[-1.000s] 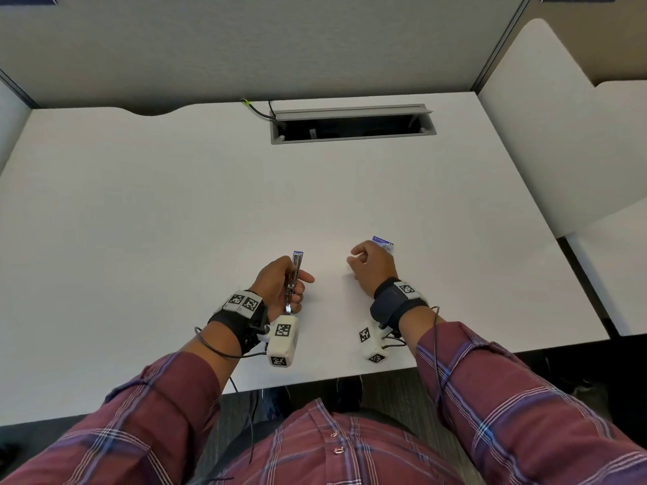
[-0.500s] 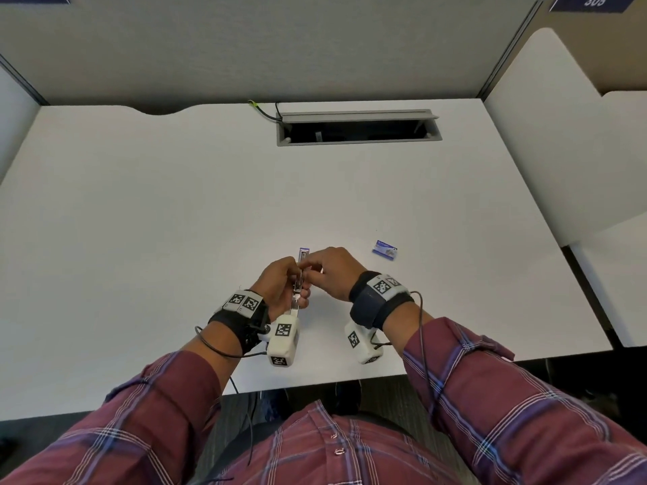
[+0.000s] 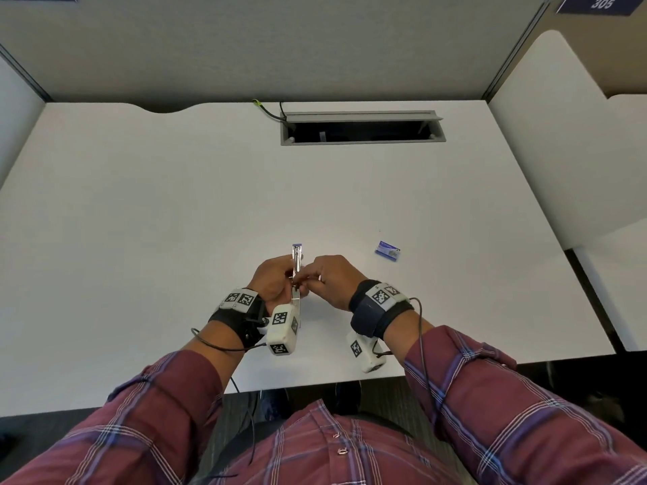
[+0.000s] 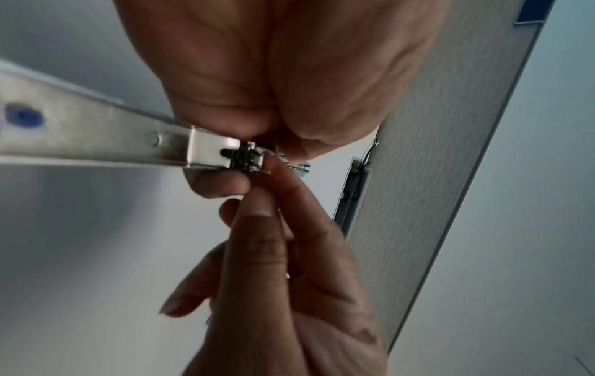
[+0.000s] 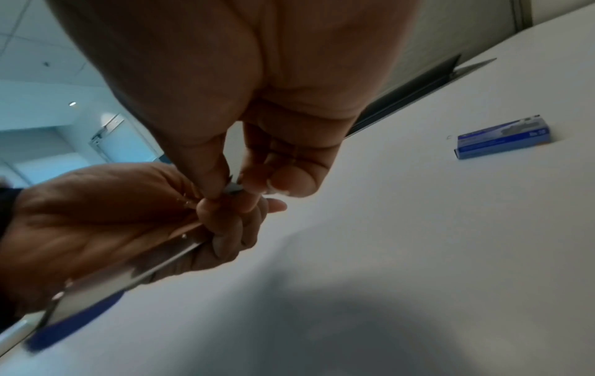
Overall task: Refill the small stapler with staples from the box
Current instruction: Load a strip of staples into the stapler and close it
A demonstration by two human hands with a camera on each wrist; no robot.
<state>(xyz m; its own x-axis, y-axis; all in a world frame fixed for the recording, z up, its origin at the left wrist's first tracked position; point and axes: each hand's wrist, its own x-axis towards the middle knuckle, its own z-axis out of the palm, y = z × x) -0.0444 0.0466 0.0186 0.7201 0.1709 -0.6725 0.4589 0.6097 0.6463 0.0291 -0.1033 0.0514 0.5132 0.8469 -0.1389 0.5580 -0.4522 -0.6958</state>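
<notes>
My left hand [image 3: 276,280] grips a small metal stapler [image 3: 297,260] with a blue end, opened out and held over the white desk [image 3: 175,211] near its front edge. In the left wrist view the stapler's steel arm [image 4: 96,142] runs left and my left hand [image 4: 257,101] curls round its magazine end. My right hand [image 3: 331,280] meets it from the right, thumb and forefinger pinching a short strip of staples [image 5: 234,187] at the stapler's channel [image 4: 248,159]. The blue staple box [image 3: 387,251] lies shut on the desk, right of both hands, also seen as the box [image 5: 502,140].
A grey cable hatch [image 3: 360,127] stands open at the back of the desk. Grey partition walls close the back and sides. A second white desk [image 3: 616,281] adjoins on the right, across a gap.
My right hand left the staple box and crossed left to the stapler, bringing its pinched fingers onto the magazine. The left hand kept the stapler in about the same place.
</notes>
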